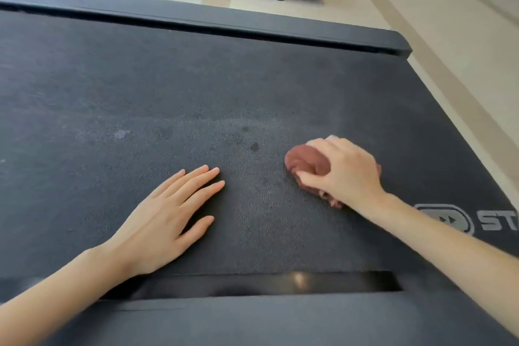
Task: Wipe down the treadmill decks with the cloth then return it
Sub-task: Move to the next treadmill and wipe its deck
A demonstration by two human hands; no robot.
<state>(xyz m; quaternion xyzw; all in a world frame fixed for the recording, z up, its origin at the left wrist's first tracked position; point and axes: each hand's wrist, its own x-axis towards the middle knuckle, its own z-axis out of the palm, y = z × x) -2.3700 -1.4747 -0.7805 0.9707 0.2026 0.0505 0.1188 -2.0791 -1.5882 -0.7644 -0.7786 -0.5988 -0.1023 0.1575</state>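
Fingers (311, 177) around cloth (304, 161) mid-belt (196, 78) (side rails (252, 22) well apart)

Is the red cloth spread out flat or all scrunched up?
Scrunched up. The cloth is a wrinkled ball under the right hand, pressed on the treadmill belt.

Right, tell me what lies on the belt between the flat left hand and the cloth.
Head view: only bare dark treadmill belt between the left hand and the bunched reddish-brown cloth; two small dark spots sit just beyond.
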